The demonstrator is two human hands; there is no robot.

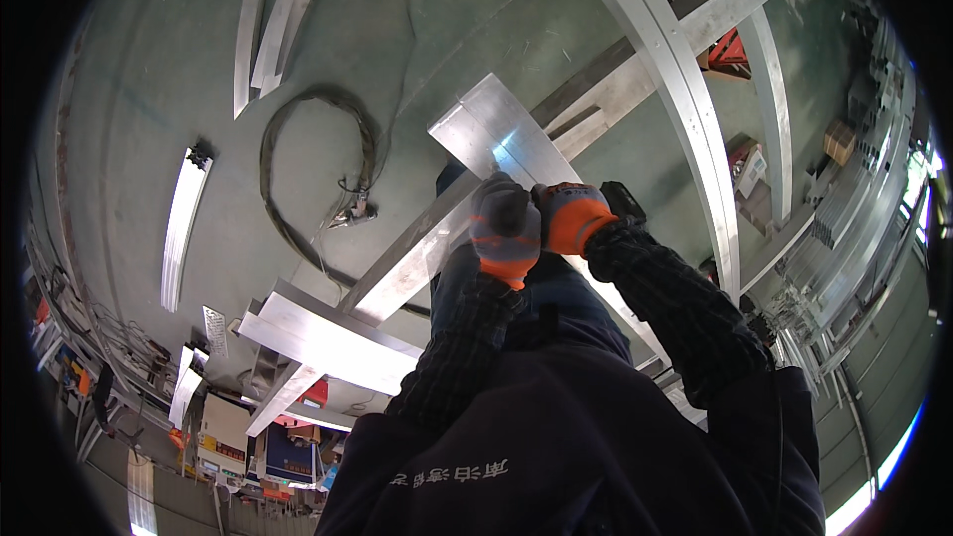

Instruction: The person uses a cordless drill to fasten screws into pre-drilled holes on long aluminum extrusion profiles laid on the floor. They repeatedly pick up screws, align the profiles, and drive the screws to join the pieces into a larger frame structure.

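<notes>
Left hand point(504, 221): gloved, beside the right; cannot tell its hold.
Right hand point(574, 213): looks closed around a dark tool point(623, 201).
Metal profile point(491, 124): below the 2 hands, across a long beam point(407, 266); likely stiff, heavyish, slick; grip both edges.
Floor point(199, 60): grey-green, coiled cable point(266, 159).
Room: workshop-like.

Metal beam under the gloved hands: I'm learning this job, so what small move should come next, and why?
Perhaps check the aim of the dark tool in the right hand: the left hand seems to hide its tip, and a bluish spot lights the metal beam just ahead.
</notes>
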